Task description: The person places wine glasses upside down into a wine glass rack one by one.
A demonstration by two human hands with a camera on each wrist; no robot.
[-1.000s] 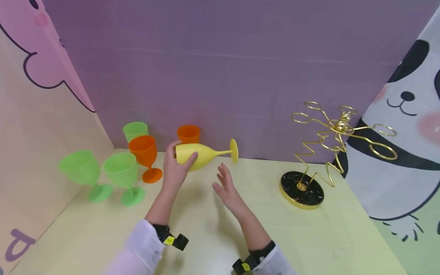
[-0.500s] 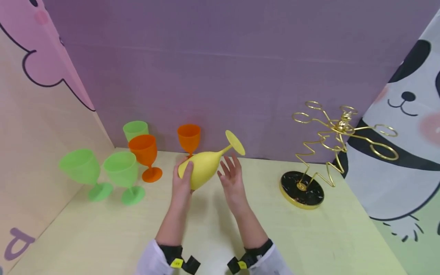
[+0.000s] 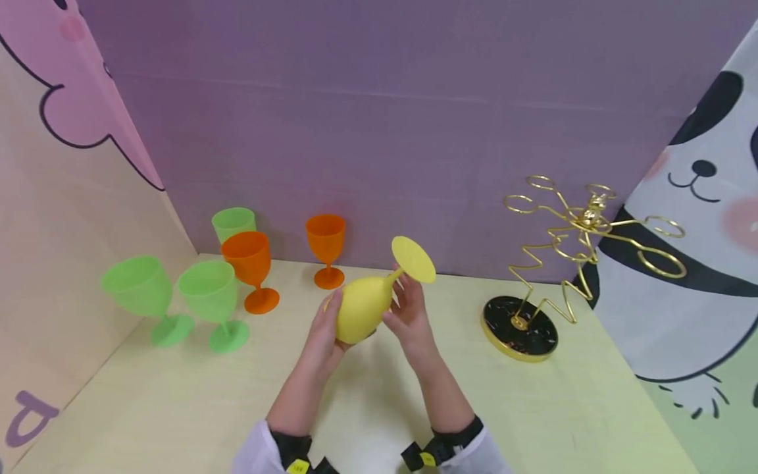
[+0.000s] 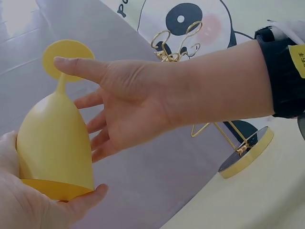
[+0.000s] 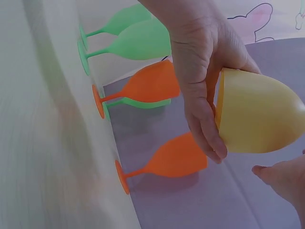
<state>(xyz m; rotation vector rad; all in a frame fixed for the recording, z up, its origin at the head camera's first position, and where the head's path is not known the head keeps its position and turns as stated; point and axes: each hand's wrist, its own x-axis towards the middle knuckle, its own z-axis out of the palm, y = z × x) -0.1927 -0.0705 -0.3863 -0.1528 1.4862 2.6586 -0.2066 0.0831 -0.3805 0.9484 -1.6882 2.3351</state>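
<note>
Grasping the yellow goblet (image 3: 364, 308) by its bowl near the rim, the left-hand grip (image 3: 324, 329) carries it above the table (image 3: 485, 408), mouth turned down and disc foot (image 3: 416, 259) raised toward the right. Half a second ago the goblet was further left; a second ago it lay almost level. The right-hand grip (image 3: 411, 322), well clear of the stem (image 3: 395, 276) at first, has now come up just beside it, loosely spread rather than clenched; whether its fingers (image 4: 98, 120) touch the goblet I cannot tell.

Beyond the hands, the rear orange goblet (image 3: 327, 238), partly covered a second ago, now shows down to its foot. To its left stand the other orange goblet (image 3: 247, 258) and three green goblets: one behind (image 3: 227, 224), two nearer (image 3: 208, 289) (image 3: 140, 288). These remain upright where they were. Over on the right, unchanged, the gold wire rack (image 3: 587, 227) rises on its round black base (image 3: 521, 327), before the purple backdrop (image 3: 379, 125).
</note>
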